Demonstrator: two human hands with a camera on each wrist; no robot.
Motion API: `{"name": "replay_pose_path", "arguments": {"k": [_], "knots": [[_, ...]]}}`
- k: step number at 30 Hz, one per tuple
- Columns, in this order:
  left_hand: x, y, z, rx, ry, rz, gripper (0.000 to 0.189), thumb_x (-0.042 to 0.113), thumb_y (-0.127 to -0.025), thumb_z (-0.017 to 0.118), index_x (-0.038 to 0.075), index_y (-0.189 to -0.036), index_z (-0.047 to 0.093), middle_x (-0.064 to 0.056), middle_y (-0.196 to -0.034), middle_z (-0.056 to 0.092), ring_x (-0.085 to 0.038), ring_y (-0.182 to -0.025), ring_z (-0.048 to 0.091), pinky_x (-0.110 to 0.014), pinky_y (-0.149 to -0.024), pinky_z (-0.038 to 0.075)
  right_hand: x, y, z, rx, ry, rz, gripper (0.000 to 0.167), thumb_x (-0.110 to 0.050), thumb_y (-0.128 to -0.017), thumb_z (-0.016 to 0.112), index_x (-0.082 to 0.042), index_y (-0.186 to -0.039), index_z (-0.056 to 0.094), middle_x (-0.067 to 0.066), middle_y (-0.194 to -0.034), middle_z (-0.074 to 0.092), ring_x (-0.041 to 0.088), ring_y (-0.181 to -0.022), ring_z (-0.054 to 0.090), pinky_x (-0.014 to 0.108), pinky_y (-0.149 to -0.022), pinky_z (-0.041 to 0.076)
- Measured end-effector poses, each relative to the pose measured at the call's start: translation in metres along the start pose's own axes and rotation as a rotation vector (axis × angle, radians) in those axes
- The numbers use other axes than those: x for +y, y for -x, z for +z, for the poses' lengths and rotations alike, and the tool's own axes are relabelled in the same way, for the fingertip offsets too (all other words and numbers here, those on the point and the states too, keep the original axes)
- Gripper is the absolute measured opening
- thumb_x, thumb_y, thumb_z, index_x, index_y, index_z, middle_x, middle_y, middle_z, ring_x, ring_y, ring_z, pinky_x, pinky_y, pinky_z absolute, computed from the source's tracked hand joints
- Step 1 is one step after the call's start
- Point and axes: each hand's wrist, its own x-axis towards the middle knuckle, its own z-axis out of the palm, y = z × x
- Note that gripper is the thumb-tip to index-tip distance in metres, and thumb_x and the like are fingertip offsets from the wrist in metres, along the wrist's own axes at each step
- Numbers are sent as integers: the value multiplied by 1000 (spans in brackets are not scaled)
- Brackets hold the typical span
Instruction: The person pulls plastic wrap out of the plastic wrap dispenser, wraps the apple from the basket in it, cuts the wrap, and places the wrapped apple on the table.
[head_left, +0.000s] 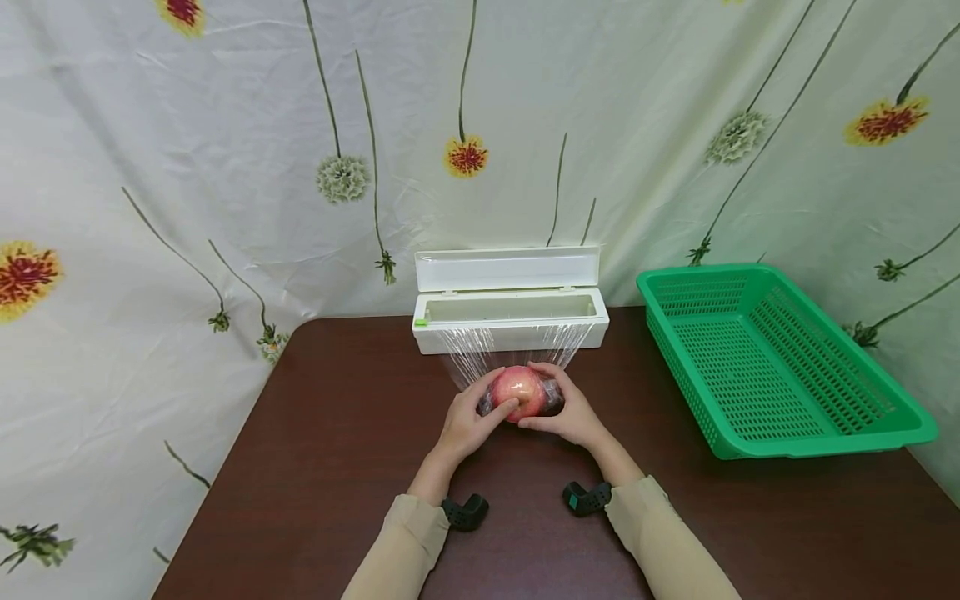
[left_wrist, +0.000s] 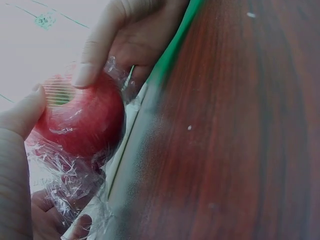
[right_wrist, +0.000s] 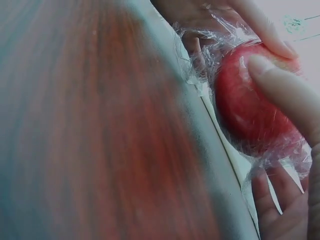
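A red apple [head_left: 517, 392] sits between my two hands, with clear cling film [left_wrist: 65, 175] wrapped about it and bunched at both sides. My left hand [head_left: 468, 421] holds it from the left, thumb on the apple's near face. From the right, my right hand [head_left: 573, 412] grips it, the thumb along the lower side and fingers behind. Stretched film [head_left: 472, 346] runs from the apple back to the white cling film box [head_left: 510, 337], whose lid [head_left: 506, 271] stands up. In the right wrist view both thumbs press on the apple [right_wrist: 250, 105] through the film.
A green plastic basket [head_left: 787, 450] with slotted walls stands at the right on the dark brown table [head_left: 322, 467]. A white cloth with printed flowers [head_left: 247, 125] hangs behind the table.
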Motion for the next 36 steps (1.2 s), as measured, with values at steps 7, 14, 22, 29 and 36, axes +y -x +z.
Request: {"name": "replay_pose_path", "arguments": {"k": [7,14,22,29,36], "knots": [[0,0,0,1,-10,-13,56,37,-85,68,16,-134,52,-4,-125,59,-20,-107,58,-42,-89,48,12,-2,2,-45,25,15,86,1,-66,83,-6,-139,39,18,-134,45,34,-117,45,48,-96,40],[-1,0,0,-11,-23,-40,56,40,-86,66,16,-135,51,-4,-126,59,-19,-108,57,-42,-90,47,43,-7,5,-26,45,8,91,-8,-62,88,-16,-139,40,11,-132,48,29,-114,48,49,-94,41],[0,2,2,-11,33,-143,57,41,-86,66,19,-136,50,-5,-129,57,-21,-113,54,-44,-94,43,38,-7,6,3,135,48,88,-13,-61,89,-16,-137,44,12,-129,52,29,-112,51,48,-92,43],[-1,1,4,66,-34,-19,73,38,-74,78,8,-135,50,-13,-140,43,-33,-130,36,-60,-101,31,34,-8,4,3,161,83,84,-16,-64,87,-15,-136,45,14,-128,53,30,-111,52,50,-94,43],[-2,1,5,49,16,78,87,39,-64,86,12,-136,46,-7,-131,52,-26,-114,51,-51,-91,45,36,-7,2,25,162,65,80,-24,-66,86,-17,-135,47,11,-127,55,28,-111,53,49,-94,44]]}}
